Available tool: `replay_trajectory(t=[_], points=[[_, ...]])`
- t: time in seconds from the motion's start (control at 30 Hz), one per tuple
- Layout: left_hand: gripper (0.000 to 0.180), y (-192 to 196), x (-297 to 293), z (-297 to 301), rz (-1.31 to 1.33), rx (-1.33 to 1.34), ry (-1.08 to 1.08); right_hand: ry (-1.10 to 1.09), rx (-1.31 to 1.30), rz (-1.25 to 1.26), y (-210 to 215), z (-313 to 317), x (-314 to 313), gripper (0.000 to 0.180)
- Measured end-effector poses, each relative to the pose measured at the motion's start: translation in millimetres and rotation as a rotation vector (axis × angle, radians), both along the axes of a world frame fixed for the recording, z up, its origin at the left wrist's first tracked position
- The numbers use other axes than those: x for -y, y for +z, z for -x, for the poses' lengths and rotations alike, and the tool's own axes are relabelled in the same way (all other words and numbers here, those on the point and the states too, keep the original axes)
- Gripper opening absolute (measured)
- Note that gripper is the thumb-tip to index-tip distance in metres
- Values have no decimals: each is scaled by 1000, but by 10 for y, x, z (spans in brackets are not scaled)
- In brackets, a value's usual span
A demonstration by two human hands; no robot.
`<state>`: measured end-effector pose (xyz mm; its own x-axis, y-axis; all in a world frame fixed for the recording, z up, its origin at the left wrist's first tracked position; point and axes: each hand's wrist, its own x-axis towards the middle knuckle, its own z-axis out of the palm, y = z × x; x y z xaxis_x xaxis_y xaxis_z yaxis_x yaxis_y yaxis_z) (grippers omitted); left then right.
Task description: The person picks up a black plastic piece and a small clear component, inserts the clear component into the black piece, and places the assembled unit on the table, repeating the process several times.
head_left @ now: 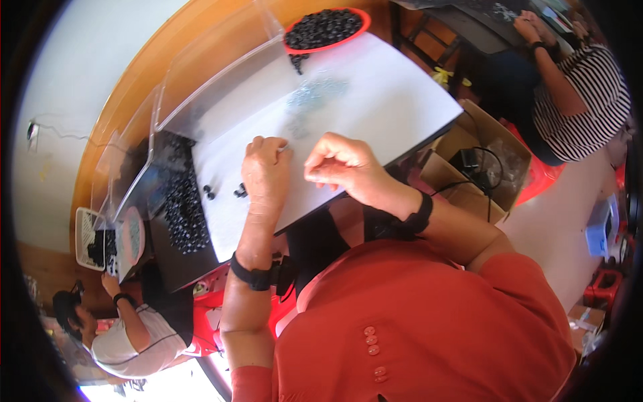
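Near the counter [375, 100] edge, the left hand [264, 171] pinches a small silvery part [284, 149] in its grip; the right hand [341, 164] is clenched just beside it. Loose black beads [209, 192] lie left; farther off, a red bowl [365, 23] of beads

A small silvery part [284, 149] sits pinched at the fingertips of the left hand [264, 171], just above the middle of the frame; it is thin and pale, too small to make out further. The right hand [341, 164], curled into a loose fist, lies just beside it to the right, over the white board [375, 94]. Three small black round pieces [239, 191] lie on the board just left of the left hand, two close together and one nearer the wrist, all apart from the fingers.
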<state>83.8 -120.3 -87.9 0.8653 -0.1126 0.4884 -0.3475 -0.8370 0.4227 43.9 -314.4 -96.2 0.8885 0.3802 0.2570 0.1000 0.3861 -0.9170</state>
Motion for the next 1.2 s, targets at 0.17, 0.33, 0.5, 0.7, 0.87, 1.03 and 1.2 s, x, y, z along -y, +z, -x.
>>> replay_trajectory(t=[0.17,0.33,0.5,0.7,0.87,1.03,1.2], points=[[11,-68,-129,-145,-7,73,-87,33,53,-2,-56,-63,-73,8],[20,-48,-110,-106,150,-7,-126,17,102,18,-126,-89,-93,12],[17,-21,13,-170,193,-72,-105,-32,163,25,-198,-118,-135,14],[13,-107,-27,-224,46,-3,-116,-41,165,-30,-153,-126,-166,18],[23,-198,-132,-307,-55,-160,-86,-146,201,15,-281,-280,-357,21],[16,-136,-126,-139,-260,287,-256,-182,204,66,-210,-223,-388,20],[20,-101,63,-166,-246,207,-406,-225,273,204,-195,-194,-348,20]])
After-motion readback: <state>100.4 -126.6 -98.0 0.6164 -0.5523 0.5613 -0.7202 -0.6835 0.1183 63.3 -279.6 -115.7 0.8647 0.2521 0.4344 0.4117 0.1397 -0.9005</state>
